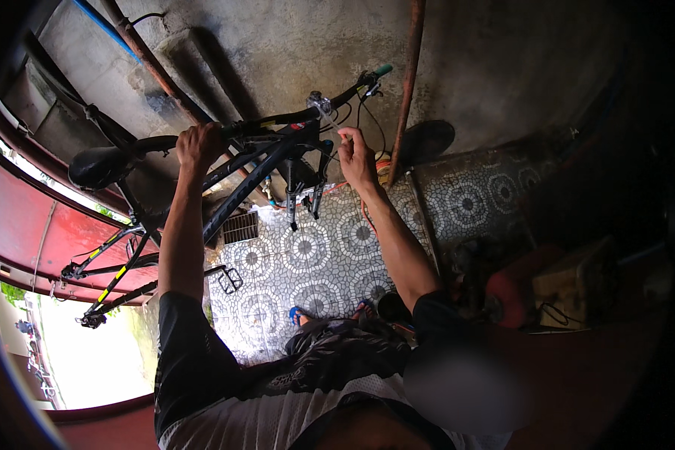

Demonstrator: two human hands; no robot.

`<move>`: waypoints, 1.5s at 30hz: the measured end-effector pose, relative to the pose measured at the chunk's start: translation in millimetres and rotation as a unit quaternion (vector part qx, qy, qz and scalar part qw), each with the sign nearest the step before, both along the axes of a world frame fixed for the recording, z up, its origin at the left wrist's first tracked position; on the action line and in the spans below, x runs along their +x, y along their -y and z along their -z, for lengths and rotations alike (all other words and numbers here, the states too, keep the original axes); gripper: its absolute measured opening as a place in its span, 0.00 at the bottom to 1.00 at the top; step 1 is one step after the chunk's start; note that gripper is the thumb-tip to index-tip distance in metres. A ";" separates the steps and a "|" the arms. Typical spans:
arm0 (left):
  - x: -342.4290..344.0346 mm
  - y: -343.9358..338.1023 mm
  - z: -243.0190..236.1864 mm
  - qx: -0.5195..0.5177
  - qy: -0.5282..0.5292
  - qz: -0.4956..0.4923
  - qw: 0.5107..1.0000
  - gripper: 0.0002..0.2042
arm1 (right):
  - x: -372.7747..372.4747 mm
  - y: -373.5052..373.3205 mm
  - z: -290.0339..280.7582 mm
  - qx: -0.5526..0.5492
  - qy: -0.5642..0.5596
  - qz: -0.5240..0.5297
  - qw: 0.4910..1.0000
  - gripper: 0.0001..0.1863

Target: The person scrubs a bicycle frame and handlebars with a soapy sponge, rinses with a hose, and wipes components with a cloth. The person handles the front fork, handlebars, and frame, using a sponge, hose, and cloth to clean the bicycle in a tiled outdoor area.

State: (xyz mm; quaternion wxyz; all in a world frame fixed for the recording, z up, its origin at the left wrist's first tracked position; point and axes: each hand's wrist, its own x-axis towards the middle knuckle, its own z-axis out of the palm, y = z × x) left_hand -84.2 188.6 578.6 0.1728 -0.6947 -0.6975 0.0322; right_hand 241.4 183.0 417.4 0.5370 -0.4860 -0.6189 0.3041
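Observation:
A dark bicycle frame [249, 186] with no wheels on it is held up off the floor in front of me. My left hand [197, 146] is closed round the near left end of its handlebar [277, 118]. My right hand [357, 156] pinches a slim, pale, see-through stick [330, 117], whose exact kind I cannot make out. The stick's far end reaches a shiny clear lump [319, 100] at the middle of the handlebar. The fork legs [319, 196] hang below, bare. A black saddle [101, 166] lies to the left of my left hand.
Rusty poles [408, 82] lean by the grey wall [315, 37]. A drain grate [241, 228] lies in the patterned tile floor [305, 251]. A pedal [230, 280] sticks out low. Red panels [30, 217] stand at left; dim clutter, including a red rounded object [514, 289], fills the right.

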 end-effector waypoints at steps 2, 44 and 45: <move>0.5 1.4 0.1 0.005 0.000 0.001 1.000 0.14 | -1.3 0.6 -2.0 0.000 0.005 0.003 1.000 0.13; 33.8 38.6 -4.1 0.033 -0.001 0.030 0.999 0.06 | -20.4 -130.3 -111.4 -0.278 0.483 -0.097 0.825 0.15; 35.9 39.7 -4.0 0.039 -0.001 0.033 0.999 0.06 | -18.7 -129.6 -111.1 -0.275 0.492 -0.098 0.820 0.15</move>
